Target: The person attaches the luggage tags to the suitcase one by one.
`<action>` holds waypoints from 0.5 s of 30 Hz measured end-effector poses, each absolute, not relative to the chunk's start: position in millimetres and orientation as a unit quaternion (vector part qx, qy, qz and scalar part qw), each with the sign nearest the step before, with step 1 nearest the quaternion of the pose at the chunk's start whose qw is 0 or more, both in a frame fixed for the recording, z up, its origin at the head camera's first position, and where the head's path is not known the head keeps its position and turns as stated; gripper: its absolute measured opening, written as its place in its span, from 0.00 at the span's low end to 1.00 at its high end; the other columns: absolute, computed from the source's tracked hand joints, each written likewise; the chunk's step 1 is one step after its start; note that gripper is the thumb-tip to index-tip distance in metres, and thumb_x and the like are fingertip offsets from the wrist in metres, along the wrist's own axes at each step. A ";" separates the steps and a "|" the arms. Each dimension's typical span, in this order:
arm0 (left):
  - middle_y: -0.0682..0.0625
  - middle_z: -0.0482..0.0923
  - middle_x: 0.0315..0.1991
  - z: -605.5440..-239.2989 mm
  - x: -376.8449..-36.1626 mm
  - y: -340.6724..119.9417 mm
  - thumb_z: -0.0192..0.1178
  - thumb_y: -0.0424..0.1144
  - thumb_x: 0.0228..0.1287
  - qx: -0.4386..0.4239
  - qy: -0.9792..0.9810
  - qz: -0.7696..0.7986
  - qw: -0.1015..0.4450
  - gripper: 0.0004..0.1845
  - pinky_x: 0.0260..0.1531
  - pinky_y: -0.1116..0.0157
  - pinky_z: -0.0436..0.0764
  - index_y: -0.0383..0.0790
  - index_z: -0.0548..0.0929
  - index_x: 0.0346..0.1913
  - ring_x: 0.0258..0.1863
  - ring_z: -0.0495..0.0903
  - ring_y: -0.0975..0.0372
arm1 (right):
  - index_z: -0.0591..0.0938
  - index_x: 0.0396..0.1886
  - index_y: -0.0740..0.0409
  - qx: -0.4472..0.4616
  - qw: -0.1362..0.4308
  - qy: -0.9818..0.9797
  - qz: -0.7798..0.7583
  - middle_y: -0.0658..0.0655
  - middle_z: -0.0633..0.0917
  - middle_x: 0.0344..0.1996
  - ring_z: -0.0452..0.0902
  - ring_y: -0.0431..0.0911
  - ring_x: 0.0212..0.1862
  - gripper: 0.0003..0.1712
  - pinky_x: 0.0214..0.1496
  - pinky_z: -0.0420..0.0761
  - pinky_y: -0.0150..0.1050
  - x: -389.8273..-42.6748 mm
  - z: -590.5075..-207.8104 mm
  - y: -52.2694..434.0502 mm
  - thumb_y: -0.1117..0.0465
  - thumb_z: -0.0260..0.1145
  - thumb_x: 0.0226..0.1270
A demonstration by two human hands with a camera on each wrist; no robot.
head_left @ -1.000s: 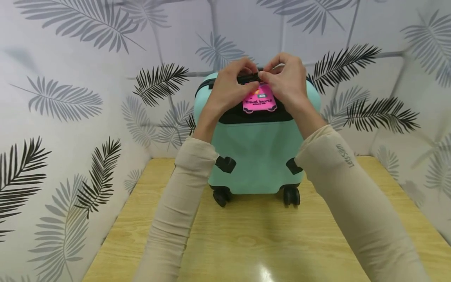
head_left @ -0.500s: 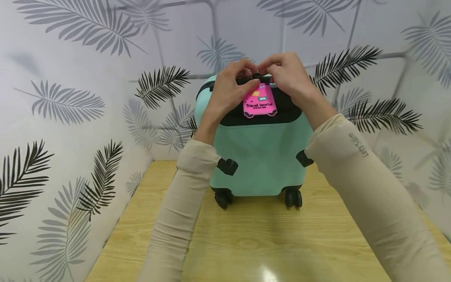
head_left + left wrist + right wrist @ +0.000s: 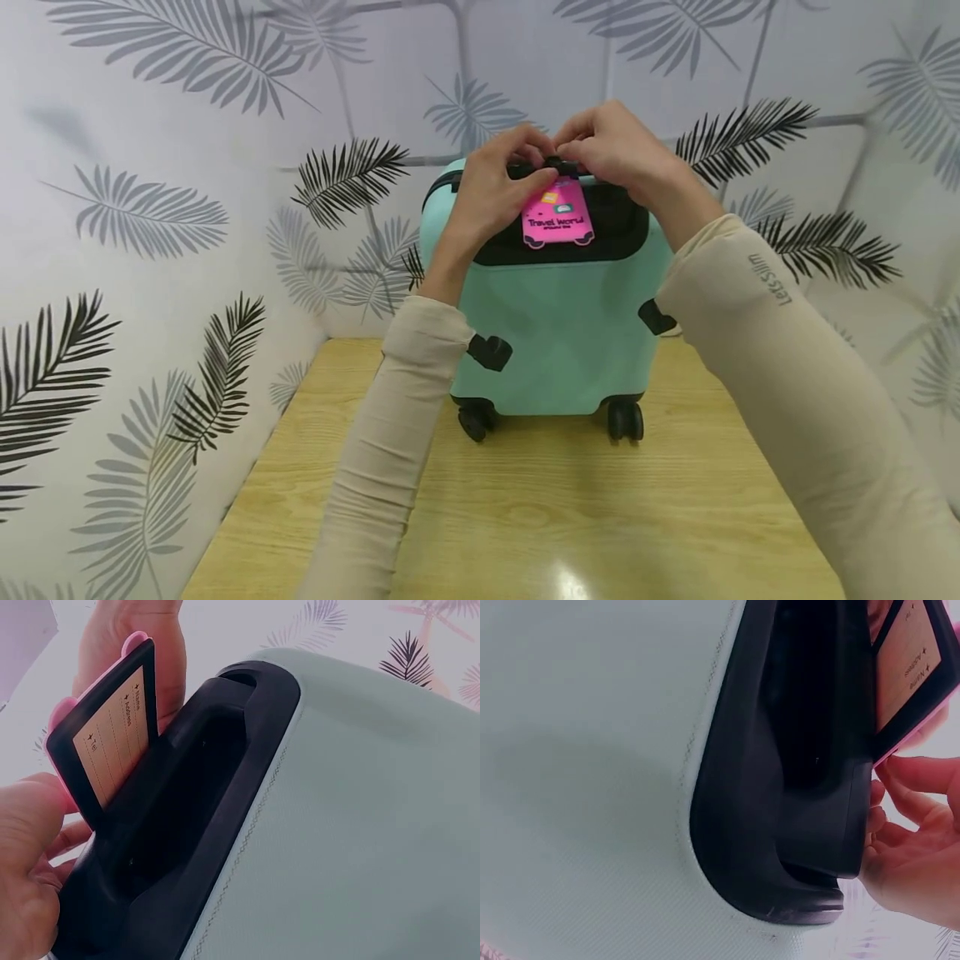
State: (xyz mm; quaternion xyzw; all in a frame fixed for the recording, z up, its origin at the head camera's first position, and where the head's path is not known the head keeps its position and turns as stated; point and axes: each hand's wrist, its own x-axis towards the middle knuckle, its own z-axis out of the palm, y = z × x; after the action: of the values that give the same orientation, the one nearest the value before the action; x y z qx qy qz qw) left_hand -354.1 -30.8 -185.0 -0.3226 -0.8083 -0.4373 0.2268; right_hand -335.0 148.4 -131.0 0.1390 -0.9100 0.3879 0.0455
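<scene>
Pink luggage tag (image 3: 557, 218) hangs at the mint suitcase (image 3: 558, 333) top handle (image 3: 536, 169) — left hand (image 3: 491, 196) and right hand (image 3: 611, 150) both pinch its strap there. Attachment looks underway, not finished; suitcase upright on wooden table (image 3: 525, 517).

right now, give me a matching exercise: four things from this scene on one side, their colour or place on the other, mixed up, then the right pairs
Things:
1. suitcase
2. luggage tag
3. wheels
4. sleeves

Colours and places:
A. pink, hanging at the top handle
B. beige, on the person's arms
C. mint green, upright on the wooden table
D. black, resting on the tabletop

Pairs: 1-C, 2-A, 3-D, 4-B
</scene>
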 end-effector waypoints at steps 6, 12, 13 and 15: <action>0.51 0.81 0.41 -186.6 -354.3 -29.5 0.68 0.36 0.70 -0.329 -0.808 -0.433 0.228 0.10 0.55 0.69 0.72 0.42 0.84 0.51 0.47 0.79 0.63 | 0.78 0.68 0.64 0.130 0.032 -0.915 0.380 0.55 0.77 0.54 0.67 0.45 0.48 0.23 0.51 0.69 0.38 -336.0 -130.2 146.4 0.59 0.52 0.82; 0.51 0.80 0.41 -187.2 -355.4 -28.9 0.66 0.36 0.70 -0.330 -0.808 -0.432 0.227 0.10 0.54 0.69 0.72 0.43 0.84 0.51 0.48 0.79 0.63 | 0.80 0.64 0.66 0.113 0.064 -0.904 0.408 0.55 0.78 0.55 0.68 0.44 0.50 0.21 0.51 0.70 0.37 -336.0 -134.7 140.7 0.60 0.55 0.81; 0.51 0.80 0.41 -187.4 -355.7 -28.9 0.66 0.36 0.70 -0.329 -0.808 -0.434 0.226 0.10 0.54 0.69 0.72 0.43 0.84 0.51 0.48 0.79 0.63 | 0.80 0.63 0.67 0.112 0.069 -0.904 0.408 0.55 0.78 0.55 0.67 0.44 0.49 0.21 0.50 0.70 0.37 -336.1 -135.7 139.6 0.60 0.55 0.81; 0.51 0.80 0.41 -187.8 -355.9 -28.9 0.67 0.36 0.69 -0.327 -0.805 -0.443 0.219 0.10 0.54 0.69 0.72 0.43 0.83 0.51 0.48 0.80 0.62 | 0.80 0.63 0.67 0.112 0.077 -0.905 0.404 0.56 0.78 0.55 0.68 0.45 0.47 0.20 0.46 0.70 0.37 -336.3 -137.4 137.7 0.61 0.54 0.80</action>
State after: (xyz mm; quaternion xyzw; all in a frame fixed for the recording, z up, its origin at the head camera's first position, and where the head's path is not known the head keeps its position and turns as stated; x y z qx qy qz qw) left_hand -355.9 -28.9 -187.8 -0.3268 -0.8055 -0.4431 0.2193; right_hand -336.3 137.7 -137.4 0.1116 -0.9048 0.4036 0.0767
